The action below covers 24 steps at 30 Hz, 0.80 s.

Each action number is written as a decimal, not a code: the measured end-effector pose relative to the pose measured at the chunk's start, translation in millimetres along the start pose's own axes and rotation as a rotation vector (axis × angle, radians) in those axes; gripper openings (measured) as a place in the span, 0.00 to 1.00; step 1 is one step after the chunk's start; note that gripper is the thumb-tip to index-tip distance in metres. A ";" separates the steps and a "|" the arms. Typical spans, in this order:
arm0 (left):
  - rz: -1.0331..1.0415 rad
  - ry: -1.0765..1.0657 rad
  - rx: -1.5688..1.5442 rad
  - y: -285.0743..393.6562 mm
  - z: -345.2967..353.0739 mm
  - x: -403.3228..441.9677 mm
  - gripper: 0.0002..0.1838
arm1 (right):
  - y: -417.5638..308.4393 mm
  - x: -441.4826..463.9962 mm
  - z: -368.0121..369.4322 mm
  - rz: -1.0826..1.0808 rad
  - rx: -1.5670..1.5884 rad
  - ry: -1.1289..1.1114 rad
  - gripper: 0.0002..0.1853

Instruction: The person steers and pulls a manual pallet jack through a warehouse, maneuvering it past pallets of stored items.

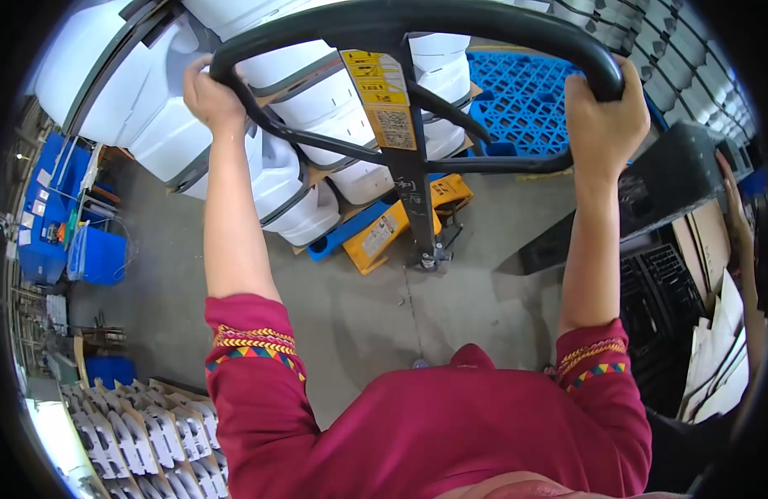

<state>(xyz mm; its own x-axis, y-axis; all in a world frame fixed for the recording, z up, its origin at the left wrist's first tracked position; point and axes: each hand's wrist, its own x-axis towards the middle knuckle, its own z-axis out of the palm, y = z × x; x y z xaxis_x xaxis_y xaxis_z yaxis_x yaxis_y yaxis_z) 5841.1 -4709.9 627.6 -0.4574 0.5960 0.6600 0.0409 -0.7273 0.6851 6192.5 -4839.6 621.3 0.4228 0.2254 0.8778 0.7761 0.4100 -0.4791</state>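
Both my hands grip the black loop handle of a pallet jack. My left hand is wrapped round its left side, and my right hand closes on the right grip. A yellow and white label is stuck on the handle's post. Below, the post meets the jack's yellow body on the grey floor. Beyond the handle, white moulded parts are stacked in layers with brown sheets between them, above a blue pallet edge.
A blue plastic pallet lies beyond the handle. To my right are a black box-like block, black crates, cardboard and what looks like another person's arm. Blue bins stand left; racked grey parts are lower left.
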 end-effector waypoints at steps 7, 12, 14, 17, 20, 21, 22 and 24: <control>0.129 -0.141 -0.159 -81.4 36.8 81.7 0.11 | -28.6 -4.1 30.0 0.010 0.008 -0.008 0.16; 0.132 -0.086 -0.067 -120.2 69.5 111.6 0.13 | -26.7 3.1 61.3 -0.010 -0.011 0.019 0.15; 0.014 -0.021 -0.122 -118.1 83.3 116.4 0.13 | -37.2 5.4 78.0 0.020 -0.097 0.017 0.15; 0.094 -0.108 -0.204 -135.5 87.8 132.4 0.12 | -25.9 26.3 90.7 0.010 -0.202 0.063 0.13; 0.110 -0.191 -0.094 -138.9 93.2 152.2 0.14 | 4.9 50.7 109.1 0.023 -0.267 0.155 0.15; 0.134 -0.173 -0.090 -138.2 93.4 156.5 0.14 | 15.5 58.5 111.7 0.023 -0.297 0.142 0.16; 0.150 -0.158 -0.083 -138.9 93.5 158.2 0.14 | 25.1 65.3 115.7 0.028 -0.331 0.123 0.17; 0.189 -0.141 -0.091 -135.8 102.4 160.6 0.14 | 34.0 78.0 122.2 0.024 -0.326 0.128 0.18</control>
<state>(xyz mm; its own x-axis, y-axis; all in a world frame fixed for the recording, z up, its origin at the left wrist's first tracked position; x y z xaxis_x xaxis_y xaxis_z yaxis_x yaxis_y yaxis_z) 5853.1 -4480.6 672.1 -0.3210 0.4835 0.8144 0.0304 -0.8542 0.5191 6194.6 -4700.1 673.2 0.4817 0.1108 0.8693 0.8652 0.0971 -0.4919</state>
